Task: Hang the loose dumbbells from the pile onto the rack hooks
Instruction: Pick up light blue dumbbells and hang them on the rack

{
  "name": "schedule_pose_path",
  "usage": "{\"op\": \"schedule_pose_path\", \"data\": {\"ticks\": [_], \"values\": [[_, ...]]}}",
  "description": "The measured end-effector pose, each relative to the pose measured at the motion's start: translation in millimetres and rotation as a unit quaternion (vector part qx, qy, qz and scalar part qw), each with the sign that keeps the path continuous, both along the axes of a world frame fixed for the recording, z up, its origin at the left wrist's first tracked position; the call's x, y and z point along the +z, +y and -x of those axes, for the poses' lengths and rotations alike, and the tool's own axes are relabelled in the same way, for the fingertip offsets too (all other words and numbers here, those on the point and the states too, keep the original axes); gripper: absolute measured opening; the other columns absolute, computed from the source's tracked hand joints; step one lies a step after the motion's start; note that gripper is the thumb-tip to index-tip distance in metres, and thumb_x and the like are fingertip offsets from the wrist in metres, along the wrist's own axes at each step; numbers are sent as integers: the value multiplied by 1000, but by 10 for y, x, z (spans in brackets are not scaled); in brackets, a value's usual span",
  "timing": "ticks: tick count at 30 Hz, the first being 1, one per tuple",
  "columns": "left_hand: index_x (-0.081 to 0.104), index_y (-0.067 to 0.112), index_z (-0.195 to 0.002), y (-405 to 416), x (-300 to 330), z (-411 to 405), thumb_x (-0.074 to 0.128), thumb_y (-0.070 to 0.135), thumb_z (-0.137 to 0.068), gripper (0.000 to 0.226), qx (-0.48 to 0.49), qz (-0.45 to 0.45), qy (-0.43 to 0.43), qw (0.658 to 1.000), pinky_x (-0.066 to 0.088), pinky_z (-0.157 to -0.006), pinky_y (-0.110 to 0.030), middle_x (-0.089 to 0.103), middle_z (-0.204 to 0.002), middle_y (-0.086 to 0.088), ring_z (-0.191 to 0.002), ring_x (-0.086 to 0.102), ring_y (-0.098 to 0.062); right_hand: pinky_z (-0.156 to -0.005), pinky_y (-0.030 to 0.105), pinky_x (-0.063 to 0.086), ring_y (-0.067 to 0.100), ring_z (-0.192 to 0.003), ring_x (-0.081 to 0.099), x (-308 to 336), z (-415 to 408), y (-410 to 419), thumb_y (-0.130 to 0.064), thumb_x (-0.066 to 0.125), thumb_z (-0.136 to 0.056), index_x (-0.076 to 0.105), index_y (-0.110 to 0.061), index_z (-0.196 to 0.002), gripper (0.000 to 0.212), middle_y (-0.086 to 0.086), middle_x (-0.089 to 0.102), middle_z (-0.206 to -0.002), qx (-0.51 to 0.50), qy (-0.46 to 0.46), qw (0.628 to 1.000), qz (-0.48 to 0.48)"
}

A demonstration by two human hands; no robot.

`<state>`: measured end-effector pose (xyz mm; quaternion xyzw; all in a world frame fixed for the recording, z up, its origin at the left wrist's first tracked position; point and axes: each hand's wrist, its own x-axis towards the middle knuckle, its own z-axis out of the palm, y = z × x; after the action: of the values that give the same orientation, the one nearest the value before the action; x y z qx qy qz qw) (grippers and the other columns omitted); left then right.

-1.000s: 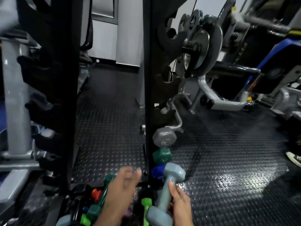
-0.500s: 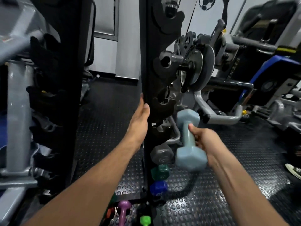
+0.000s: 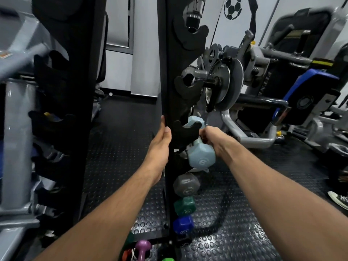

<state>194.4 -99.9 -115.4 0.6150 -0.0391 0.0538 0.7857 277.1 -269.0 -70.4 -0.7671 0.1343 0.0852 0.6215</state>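
Note:
A light blue dumbbell (image 3: 201, 154) marked 6 is tilted against a black hook (image 3: 186, 129) on the tall black rack post (image 3: 166, 95). My right hand (image 3: 214, 137) grips its handle, and its far head shows behind the hook. My left hand (image 3: 160, 144) holds the post's edge beside that hook, thumb on the front face. Below hang a grey dumbbell (image 3: 186, 184), a green dumbbell (image 3: 184, 205) and a blue dumbbell (image 3: 183, 226). The loose pile lies at the rack's foot, with a purple dumbbell (image 3: 142, 248) showing.
A second black rack post (image 3: 66, 91) with hooks stands at the left. A plate-loaded machine (image 3: 226, 85) and a blue-padded bench (image 3: 308, 95) crowd the right. Someone's shoe (image 3: 339, 201) sits on the studded rubber floor (image 3: 254, 213) at the far right.
My right hand has lifted the light blue dumbbell from the pile and brought it left against the hook. My left hand rose from the pile and took hold of the rack post.

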Motion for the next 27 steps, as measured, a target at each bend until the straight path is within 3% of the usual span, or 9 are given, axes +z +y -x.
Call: {"op": "schedule_pose_path", "data": {"ticks": [2, 3, 6, 8, 12, 16, 19, 22, 27], "values": [[24, 70, -144, 12, -15, -4, 36, 55, -106, 43, -6, -4, 0, 1000, 34, -119, -54, 34, -161, 23, -148, 34, -8, -47, 23, 41, 16, -53, 45, -5, -69, 50, 2, 44, -96, 52, -9, -72, 28, 4, 48, -60, -1, -12, 1000, 24], [24, 70, -144, 14, -25, -10, 36, 55, -106, 43, -7, -6, 0, 1000, 35, -119, -53, 34, -161, 23, -148, 35, -8, -52, 23, 43, 16, -58, 46, 7, -87, 76, 2, 45, -96, 52, -8, -74, 26, 5, 49, -64, 5, -24, 999, 43], [22, 68, -146, 23, -46, -24, 36, 53, -107, 44, -5, -11, -7, 1000, 35, -120, -52, 35, -160, 24, -147, 36, -7, -76, 41, 50, 29, -77, 59, -2, -136, 116, -3, 56, -92, 63, -1, -88, 9, 14, 61, -82, 39, -29, 998, 38], [22, 65, -148, 28, -57, -36, 36, 52, -107, 46, -4, -9, -9, 1000, 34, -120, -50, 34, -160, 24, -147, 35, -6, -79, 45, 51, 31, -79, 62, -24, -174, 114, -2, 59, -91, 65, 3, -94, 8, 17, 65, -85, 52, -26, 997, 46], [20, 63, -150, 28, -56, -43, 35, 52, -107, 47, -10, -1, -5, 1000, 31, -122, -52, 29, -162, 26, -149, 30, -6, -74, 41, 51, 32, -76, 60, 15, -158, 53, 7, 51, -88, 62, 3, -92, 12, 19, 61, -85, 61, -16, 997, 55], [22, 65, -148, 24, -40, -27, 34, 55, -106, 45, -15, 5, 7, 1000, 27, -122, -57, 29, -162, 26, -151, 27, -7, -46, 26, 55, 19, -55, 65, -27, -158, -18, 18, 39, -90, 61, -2, -83, 30, 13, 67, -63, 61, 8, 997, 45], [23, 67, -147, 30, -12, -3, 34, 57, -105, 44, -19, 14, 22, 999, 29, -120, -60, 32, -162, 24, -151, 29, -10, -44, 20, 51, 10, -50, 60, -113, -133, 34, 17, 43, -93, 65, -10, -79, 37, 5, 66, -62, 88, 1, 995, 38], [22, 71, -144, 44, 6, 20, 34, 58, -105, 43, -25, 4, 30, 999, 29, -116, -68, 29, -163, 25, -152, 26, -14, -58, 24, 57, 13, -63, 68, -182, -116, -13, 20, 55, -87, 71, -11, -77, 36, 5, 72, -72, 123, 4, 992, 36], [19, 70, -145, 43, -1, 19, 36, 57, -105, 45, -17, -11, 26, 999, 33, -116, -64, 31, -162, 23, -151, 29, -15, -46, 19, 49, 10, -55, 65, -274, -12, -41, 13, 60, -90, 70, -7, -87, 22, 4, 72, -72, 140, -29, 990, 18]]}}
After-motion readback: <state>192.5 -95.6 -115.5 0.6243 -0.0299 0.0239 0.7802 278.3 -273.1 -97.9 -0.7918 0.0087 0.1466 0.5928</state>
